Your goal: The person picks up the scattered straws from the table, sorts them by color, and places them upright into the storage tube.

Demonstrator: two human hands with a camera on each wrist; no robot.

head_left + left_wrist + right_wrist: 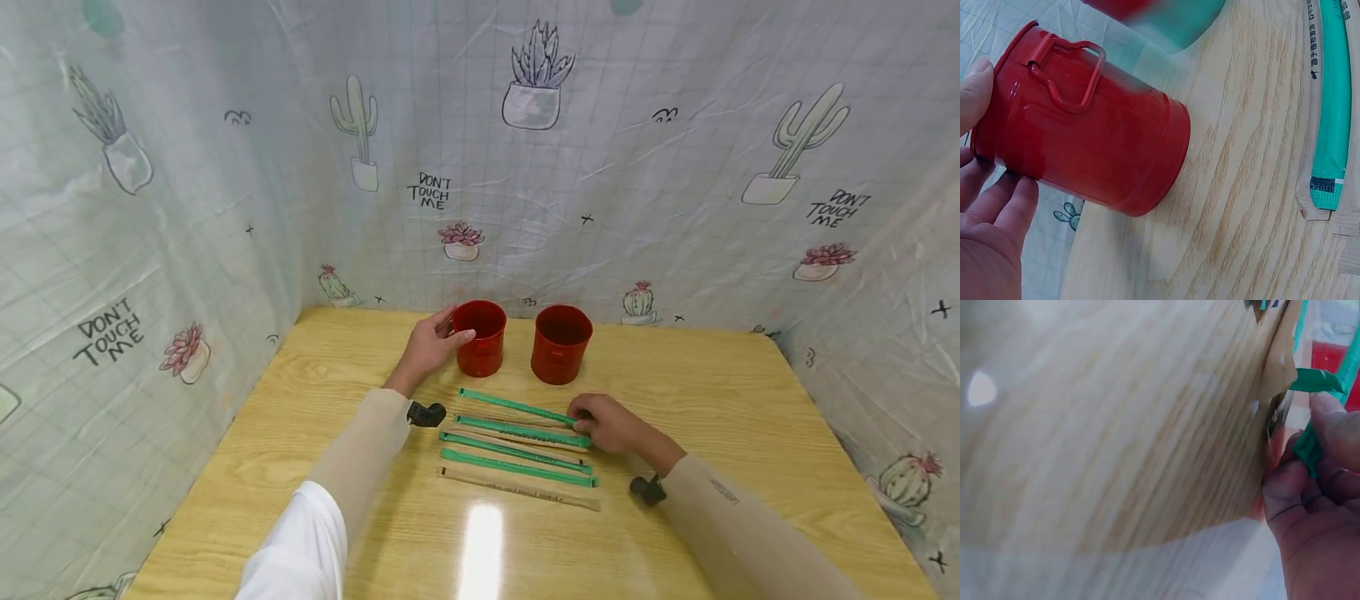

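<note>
My left hand holds a red metal cup by its rim, the thumb on one side and the fingers on the other. In the left wrist view this cup shows a folded wire handle. My right hand pinches the right end of a long, narrow green packet, the farthest in a row of such packets. The right wrist view shows the green wrapper end between thumb and fingers. Closer to me lie more green packets and brown paper ones, roughly parallel.
A second red cup stands upright right of the held one. The wooden table ends at a hanging patterned cloth at the back and sides. Bright glare lies on the tabletop in front.
</note>
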